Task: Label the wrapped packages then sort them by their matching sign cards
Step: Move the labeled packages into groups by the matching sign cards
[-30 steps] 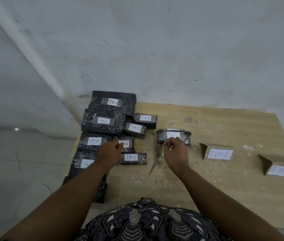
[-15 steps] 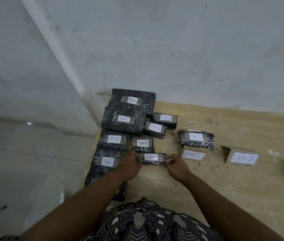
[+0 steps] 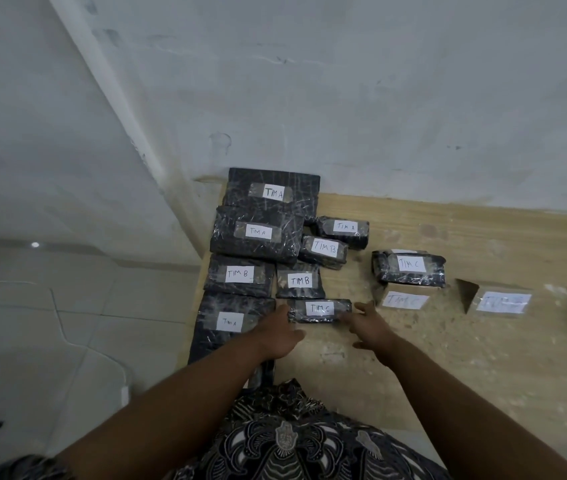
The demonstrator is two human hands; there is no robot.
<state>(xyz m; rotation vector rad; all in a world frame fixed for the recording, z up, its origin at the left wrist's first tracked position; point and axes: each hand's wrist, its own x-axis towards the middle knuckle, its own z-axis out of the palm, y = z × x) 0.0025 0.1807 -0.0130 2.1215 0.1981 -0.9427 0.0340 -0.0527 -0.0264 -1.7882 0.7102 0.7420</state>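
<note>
The small TIM C package [image 3: 320, 310] lies between your left hand [image 3: 275, 329] and right hand [image 3: 372, 325], fingers [image 3: 355, 322] spread loose against its ends, not clamped. The slick wrap may slip, knocking the TIM B package [image 3: 300, 281] just beyond them.

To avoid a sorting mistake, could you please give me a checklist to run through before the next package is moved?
1. Label on the small black wrapped package reads TIM C: ok.
2. Matching brown cardboard sign card marked TIM C is in view: ok.
3. Grip on the package: not ok. The left hand and right hand flank its ends, and the fingers look straight.
4. Wooden table between package and card is bare: ok.
5. The larger black wrapped package behind that card also reads TIM C: ok.
6. Writing on the second cardboard sign card: cannot tell, blurred.
</note>
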